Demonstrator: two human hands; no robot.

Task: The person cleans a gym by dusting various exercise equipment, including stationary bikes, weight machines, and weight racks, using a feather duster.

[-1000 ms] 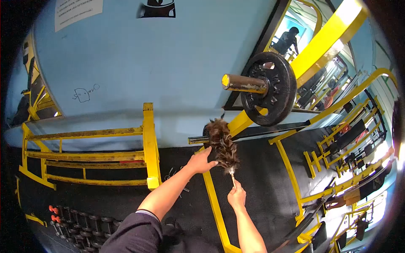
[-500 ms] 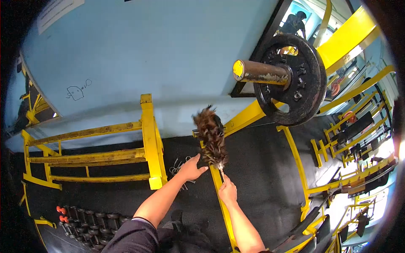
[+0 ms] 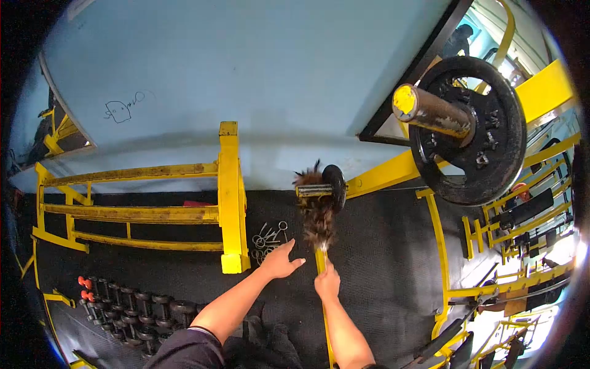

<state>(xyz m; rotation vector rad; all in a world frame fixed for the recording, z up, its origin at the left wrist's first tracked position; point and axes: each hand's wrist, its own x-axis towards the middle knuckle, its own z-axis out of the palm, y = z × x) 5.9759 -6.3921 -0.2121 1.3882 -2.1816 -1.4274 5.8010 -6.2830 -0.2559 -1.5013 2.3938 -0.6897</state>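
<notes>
My right hand [image 3: 327, 283] is wrapped round the handle of a brown feather duster [image 3: 317, 215]. The feathers point away from me and lie behind and below a short metal peg [image 3: 317, 190], beside a small black weight plate [image 3: 335, 189]. My left hand [image 3: 281, 261] holds nothing, its fingers apart, left of the duster and just beside a heap of metal clips [image 3: 266, 241] on the floor. A large black weight plate [image 3: 470, 132] hangs on a thick worn peg [image 3: 433, 114] with a yellow end, at the upper right.
At left stands a yellow rack [image 3: 231, 197] against the blue wall [image 3: 246, 67]. Rows of dumbbells [image 3: 145, 310] lie at the lower left on the black floor [image 3: 381, 258]. Yellow gym machines [image 3: 439, 246] fill the right side. A mirror [image 3: 458, 46] shows a dark figure.
The view has shifted, so the large plate appears farther right. The duster's feathers have moved against the short peg, which now shows with its small plate. More of the clips are visible.
</notes>
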